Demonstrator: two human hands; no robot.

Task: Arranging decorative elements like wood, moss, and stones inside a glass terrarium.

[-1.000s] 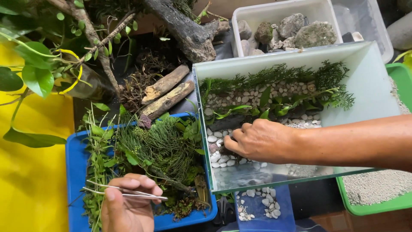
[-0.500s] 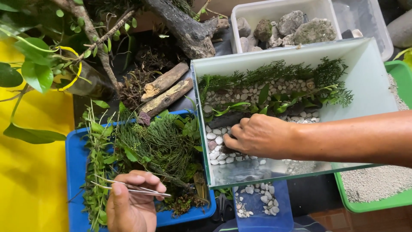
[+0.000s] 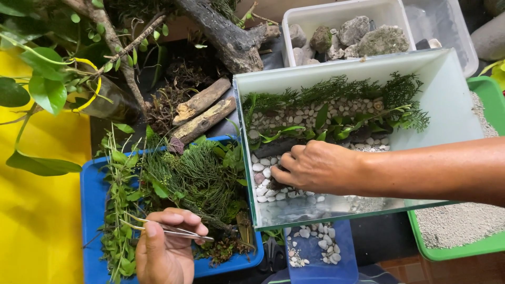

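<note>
Basically, the glass tank (image 3: 447, 100) sat tilted toward the camera at centre right, with a band of green plants (image 3: 336, 108) across its back and white pebbles (image 3: 263, 173) on the floor in front. Left of it and touching its wall was the blue tray (image 3: 89, 205), heaped with plant cuttings (image 3: 194, 173). Behind the tray lay two short pieces of driftwood (image 3: 202, 113), and a clear tub of rocks (image 3: 347, 34) stood behind the tank. A green tray of sand (image 3: 457, 223) sat at lower right, and a small blue tub of pebbles (image 3: 315, 252) just under the tank's front edge. The right hand (image 3: 318, 167) was inside the tank, palm down, fingers curled onto the pebbles near the left wall; couldn't tell if it gripped anything. The left hand (image 3: 165, 247) hovered over the blue tray, pinched on thin metal tweezers (image 3: 173, 230). Their long axis ran roughly left-right, tips pointing right toward the tank, over the cuttings. The left hand was the nearer one to the cuttings; the tank lay up and right of it.
</note>
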